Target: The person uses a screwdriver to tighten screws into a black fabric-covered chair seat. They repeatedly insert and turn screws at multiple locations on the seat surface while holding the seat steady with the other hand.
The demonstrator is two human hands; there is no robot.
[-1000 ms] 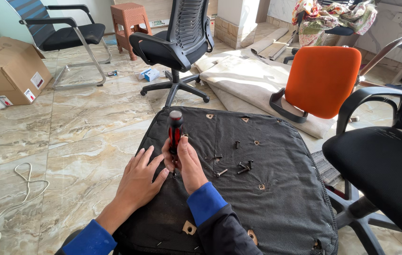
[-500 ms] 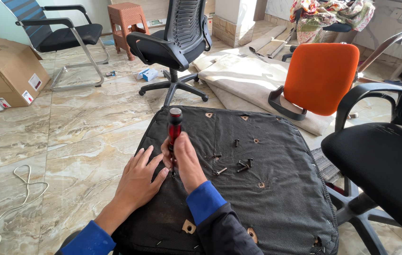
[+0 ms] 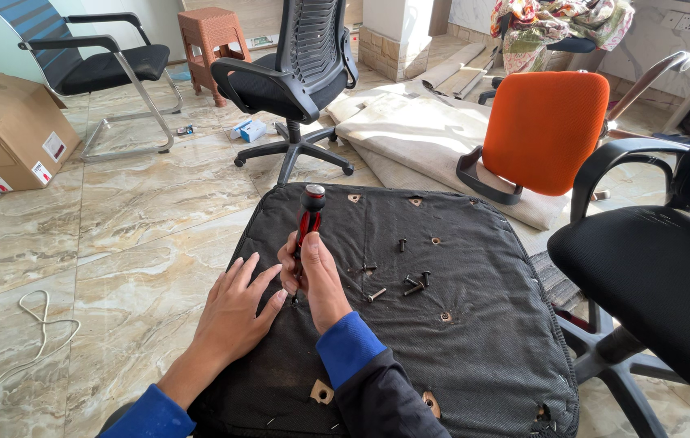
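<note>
Since the earlier frame little has shifted: our right hand [image 3: 312,272] stays closed around the upright screwdriver [image 3: 307,217], tip down on the seat cushion [image 3: 475,341], while our left hand [image 3: 235,312] rests open, flat just beside it.

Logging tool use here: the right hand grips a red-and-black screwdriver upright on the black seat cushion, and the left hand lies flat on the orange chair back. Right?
Not quite. In the head view the left hand lies flat on the black seat cushion, beside the right hand gripping the screwdriver; the orange chair back stands untouched behind.
</note>
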